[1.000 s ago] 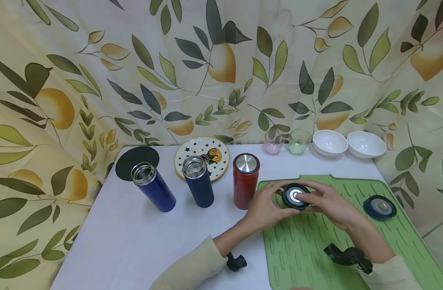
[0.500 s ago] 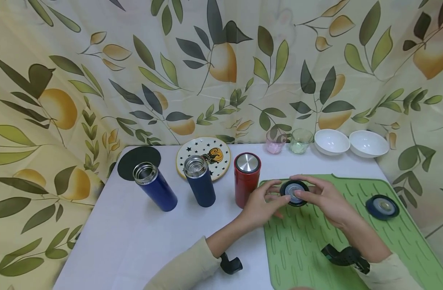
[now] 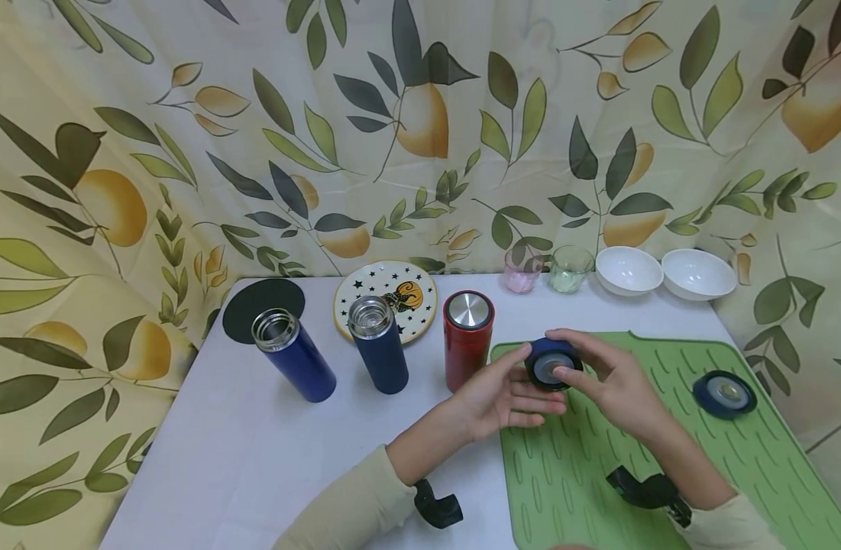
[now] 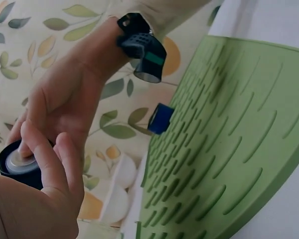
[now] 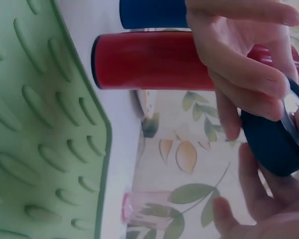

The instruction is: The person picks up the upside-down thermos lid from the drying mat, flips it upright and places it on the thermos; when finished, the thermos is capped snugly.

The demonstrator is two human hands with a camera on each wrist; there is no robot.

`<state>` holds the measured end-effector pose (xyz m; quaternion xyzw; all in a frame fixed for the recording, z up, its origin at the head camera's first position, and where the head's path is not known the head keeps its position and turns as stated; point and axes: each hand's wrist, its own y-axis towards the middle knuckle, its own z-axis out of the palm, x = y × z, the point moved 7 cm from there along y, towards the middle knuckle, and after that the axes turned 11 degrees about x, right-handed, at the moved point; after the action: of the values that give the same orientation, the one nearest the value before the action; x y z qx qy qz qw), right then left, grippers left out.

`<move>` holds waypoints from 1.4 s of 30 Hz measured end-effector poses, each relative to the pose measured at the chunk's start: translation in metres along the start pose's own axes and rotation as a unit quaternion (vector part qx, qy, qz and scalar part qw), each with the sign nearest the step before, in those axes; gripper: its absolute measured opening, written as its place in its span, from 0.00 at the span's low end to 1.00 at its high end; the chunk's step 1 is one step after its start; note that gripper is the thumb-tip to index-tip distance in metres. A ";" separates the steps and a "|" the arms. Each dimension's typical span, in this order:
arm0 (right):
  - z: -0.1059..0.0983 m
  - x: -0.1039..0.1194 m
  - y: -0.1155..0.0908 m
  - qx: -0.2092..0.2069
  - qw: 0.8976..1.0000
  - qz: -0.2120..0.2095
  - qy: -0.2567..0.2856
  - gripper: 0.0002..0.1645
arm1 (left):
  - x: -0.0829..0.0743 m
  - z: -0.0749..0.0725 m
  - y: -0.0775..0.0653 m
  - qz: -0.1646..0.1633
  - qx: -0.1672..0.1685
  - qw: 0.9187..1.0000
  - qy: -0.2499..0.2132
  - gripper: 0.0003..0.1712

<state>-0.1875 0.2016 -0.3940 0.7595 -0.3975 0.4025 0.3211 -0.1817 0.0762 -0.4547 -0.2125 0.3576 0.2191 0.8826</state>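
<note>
My right hand [image 3: 622,389] pinches a dark blue bottle lid [image 3: 540,351] above the green mat, thumb on its pale inner disc. The lid's underside faces me in the head view. At its left side is my left hand [image 3: 485,401], palm turned up, fingers mostly extended and seeming to touch the rim. In the right wrist view the left fingers [image 5: 249,74] lie against the lid [image 5: 269,139]. Left of the hands stand a red bottle [image 3: 467,351] with a steel top, an open navy bottle [image 3: 380,359] and an open blue bottle [image 3: 303,363].
Another blue lid [image 3: 725,395] lies on the green mat [image 3: 571,489] at right. Behind are two white bowls [image 3: 629,271], a pink glass [image 3: 522,273] and a green glass [image 3: 570,271]. A patterned plate [image 3: 354,286] and black disc [image 3: 237,313] lie back left.
The lid has tilted, showing more of its blue outer side. My left hand has loosened from around the lid and turned palm up, fingers extending. The right hand keeps its pinch.
</note>
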 end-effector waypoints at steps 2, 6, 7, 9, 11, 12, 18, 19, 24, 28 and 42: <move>0.001 0.002 0.000 0.000 1.000 -0.015 -0.001 0.29 | 0.000 0.000 0.000 -0.002 -0.002 1.000 -0.010 0.38; 0.003 0.005 0.000 0.003 1.000 -0.025 -0.006 0.30 | -0.001 -0.001 -0.001 0.000 -0.007 1.000 -0.015 0.36; 0.003 0.005 0.000 0.006 1.000 -0.021 -0.011 0.31 | -0.001 -0.001 -0.001 0.002 -0.008 1.000 -0.014 0.36; 0.004 0.004 0.000 0.020 1.000 -0.001 -0.017 0.32 | -0.002 -0.003 -0.001 0.005 -0.014 1.000 -0.010 0.34; 0.003 0.001 0.000 0.044 0.998 0.030 -0.012 0.31 | -0.002 -0.004 -0.002 0.010 -0.021 1.000 -0.005 0.33; 0.003 -0.001 0.000 0.057 0.997 0.045 -0.001 0.30 | -0.002 -0.005 -0.002 0.011 -0.024 1.000 -0.003 0.33; 0.005 -0.008 0.003 0.125 0.981 0.091 0.121 0.27 | -0.001 -0.008 -0.002 0.013 -0.030 0.999 0.008 0.32; 0.007 -0.008 0.003 0.130 0.978 0.098 0.133 0.27 | -0.001 -0.009 -0.002 0.013 -0.031 0.999 0.010 0.32; 0.011 -0.008 0.006 0.133 0.972 0.121 0.152 0.29 | -0.002 -0.010 -0.002 0.013 -0.036 0.999 0.016 0.31; 0.010 -0.007 0.006 0.130 0.973 0.120 0.151 0.28 | -0.003 -0.011 -0.002 0.015 -0.040 0.999 0.019 0.31; 0.006 -0.010 0.004 0.138 0.972 0.154 0.114 0.27 | -0.005 -0.011 -0.005 0.036 -0.061 0.995 0.065 0.22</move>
<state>-0.1924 0.1985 -0.4048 0.6751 -0.4109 0.5823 0.1905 -0.1882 0.0648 -0.4574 -0.2664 0.4081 0.2576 0.8344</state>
